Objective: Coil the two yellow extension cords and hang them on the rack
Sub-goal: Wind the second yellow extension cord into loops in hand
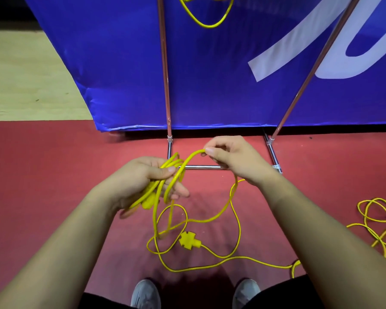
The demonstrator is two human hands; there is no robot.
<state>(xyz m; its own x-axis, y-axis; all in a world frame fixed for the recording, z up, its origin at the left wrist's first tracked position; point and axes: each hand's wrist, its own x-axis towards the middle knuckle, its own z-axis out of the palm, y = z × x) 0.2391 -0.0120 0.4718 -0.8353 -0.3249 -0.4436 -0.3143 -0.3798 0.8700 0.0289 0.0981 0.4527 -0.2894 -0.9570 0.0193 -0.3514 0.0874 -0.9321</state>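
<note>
The left grip [143, 179] curls round several loops of yellow extension cord [175, 163]; the right grip [232, 159] pinches one strand between thumb and forefinger. Below both, slack cord and its socket block [188, 240] lie on the red floor [54, 175]; the chrome rack [201, 167] stands just beyond.

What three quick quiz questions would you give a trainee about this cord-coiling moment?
1. True or false: the right hand pinches the yellow cord while the left hand grips a bundle of its loops.
2. Where is the socket block? A: in the left hand. B: on the red floor. C: on top of a shoe.
3. Fill in: the banner behind the rack is mostly ____.

Key: 1 true; 2 B; 3 blue.
</note>
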